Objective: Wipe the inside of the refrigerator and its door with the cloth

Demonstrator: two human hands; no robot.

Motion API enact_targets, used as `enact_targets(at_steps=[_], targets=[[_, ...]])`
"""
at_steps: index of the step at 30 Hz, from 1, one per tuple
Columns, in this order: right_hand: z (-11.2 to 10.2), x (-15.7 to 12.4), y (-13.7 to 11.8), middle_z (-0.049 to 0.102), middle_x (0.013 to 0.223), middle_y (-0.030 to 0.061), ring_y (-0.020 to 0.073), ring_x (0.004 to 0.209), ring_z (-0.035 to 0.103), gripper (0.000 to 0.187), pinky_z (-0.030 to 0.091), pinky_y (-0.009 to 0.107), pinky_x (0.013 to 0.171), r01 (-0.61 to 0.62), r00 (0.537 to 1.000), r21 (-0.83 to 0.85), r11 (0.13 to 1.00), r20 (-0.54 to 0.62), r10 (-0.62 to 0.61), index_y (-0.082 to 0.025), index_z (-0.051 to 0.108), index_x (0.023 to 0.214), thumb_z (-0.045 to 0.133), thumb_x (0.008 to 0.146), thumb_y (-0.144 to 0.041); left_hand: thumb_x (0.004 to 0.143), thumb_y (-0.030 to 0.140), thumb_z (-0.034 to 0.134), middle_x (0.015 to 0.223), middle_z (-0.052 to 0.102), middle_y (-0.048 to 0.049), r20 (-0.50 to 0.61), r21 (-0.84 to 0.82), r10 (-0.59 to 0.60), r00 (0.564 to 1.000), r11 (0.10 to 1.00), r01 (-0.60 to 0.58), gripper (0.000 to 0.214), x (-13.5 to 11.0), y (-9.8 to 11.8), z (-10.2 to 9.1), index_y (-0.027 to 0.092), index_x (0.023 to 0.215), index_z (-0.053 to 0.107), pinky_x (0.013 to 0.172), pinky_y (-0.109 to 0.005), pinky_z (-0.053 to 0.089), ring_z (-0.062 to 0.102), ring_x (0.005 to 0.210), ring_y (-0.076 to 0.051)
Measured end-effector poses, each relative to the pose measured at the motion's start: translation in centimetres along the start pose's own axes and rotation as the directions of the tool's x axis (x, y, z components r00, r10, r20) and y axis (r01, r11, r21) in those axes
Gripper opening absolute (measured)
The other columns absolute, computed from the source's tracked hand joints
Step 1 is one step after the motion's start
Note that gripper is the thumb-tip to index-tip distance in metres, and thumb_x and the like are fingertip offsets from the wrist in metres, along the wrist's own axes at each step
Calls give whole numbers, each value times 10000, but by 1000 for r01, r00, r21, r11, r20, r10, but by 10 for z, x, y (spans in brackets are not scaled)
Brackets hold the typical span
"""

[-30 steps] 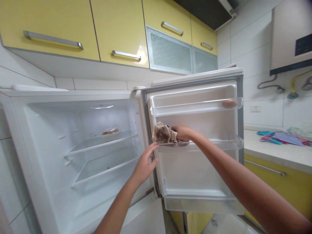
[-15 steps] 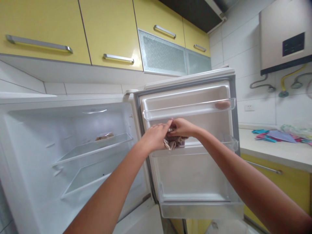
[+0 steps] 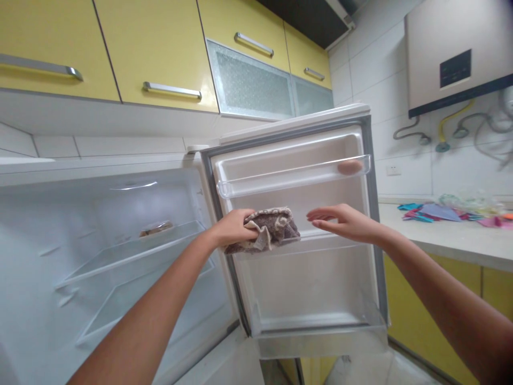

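My left hand (image 3: 231, 228) is closed on a brown and beige cloth (image 3: 272, 228), holding it in front of the middle door shelf (image 3: 332, 245) of the open fridge door (image 3: 296, 235). My right hand (image 3: 343, 221) hovers just to the right of the cloth, fingers stretched out and holding nothing. An egg (image 3: 349, 167) lies at the right end of the top door rack (image 3: 288, 179).
The fridge interior (image 3: 112, 235) stands open on the left with glass shelves and a wrapped item (image 3: 154, 229) on the upper one. Yellow wall cabinets (image 3: 160, 53) hang above. A counter (image 3: 444, 235) at right carries colourful cloths (image 3: 433, 212). A wall heater (image 3: 457, 59) hangs above it.
The cloth has passed from my right hand to my left. My right hand let go and moved to the right. The view shifted right.
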State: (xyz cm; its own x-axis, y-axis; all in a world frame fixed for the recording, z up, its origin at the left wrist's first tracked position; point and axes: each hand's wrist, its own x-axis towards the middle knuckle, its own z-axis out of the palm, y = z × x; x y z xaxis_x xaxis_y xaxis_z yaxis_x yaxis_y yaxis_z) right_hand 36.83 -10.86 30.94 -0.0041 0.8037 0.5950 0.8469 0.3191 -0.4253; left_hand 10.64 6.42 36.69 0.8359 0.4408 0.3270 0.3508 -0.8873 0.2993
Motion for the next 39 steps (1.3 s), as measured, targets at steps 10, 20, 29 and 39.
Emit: enact_targets(at_steps=[10, 20, 29, 39], targets=[[-19, -74, 57, 731, 784, 81, 216, 758, 681, 353, 526, 320, 700, 36, 977, -218, 975, -198, -81, -252, 734, 810, 522, 932, -506, 716, 380, 606, 795, 634, 42, 90, 84, 288, 954, 952, -295, 283, 18, 58, 44, 242, 959, 563, 642, -276, 394, 578, 728, -162], [11, -78, 90, 761, 1010, 107, 306, 1056, 682, 301, 499, 483, 1030, 94, 860, -216, 972, -474, -189, -259, 761, 978, 585, 835, -458, 793, 717, 528, 1325, 624, -95, 268, -66, 380, 885, 924, -377, 721, 39, 109, 73, 271, 1357, 466, 932, -378, 505, 619, 1156, -274], [18, -87, 87, 712, 1089, 90, 266, 1127, 652, 186, 478, 472, 1073, 62, 828, -216, 974, -534, -171, -262, 663, 1040, 570, 912, -360, 832, 468, 551, 1150, 722, -73, 80, 359, 325, 943, 873, -331, 415, 27, 90, 92, 293, 1207, 526, 765, -412, 536, 693, 1007, -335], [33, -101, 99, 575, 1396, 108, 274, 1314, 532, 402, 419, 500, 1119, -48, 756, -177, 983, -650, -80, -280, 554, 1315, 571, 933, -406, 808, 345, 616, 1205, 710, -14, 60, 159, 174, 983, 970, -182, 417, -32, -24, 24, 282, 1218, 580, 917, -315, 473, 651, 1115, -241]])
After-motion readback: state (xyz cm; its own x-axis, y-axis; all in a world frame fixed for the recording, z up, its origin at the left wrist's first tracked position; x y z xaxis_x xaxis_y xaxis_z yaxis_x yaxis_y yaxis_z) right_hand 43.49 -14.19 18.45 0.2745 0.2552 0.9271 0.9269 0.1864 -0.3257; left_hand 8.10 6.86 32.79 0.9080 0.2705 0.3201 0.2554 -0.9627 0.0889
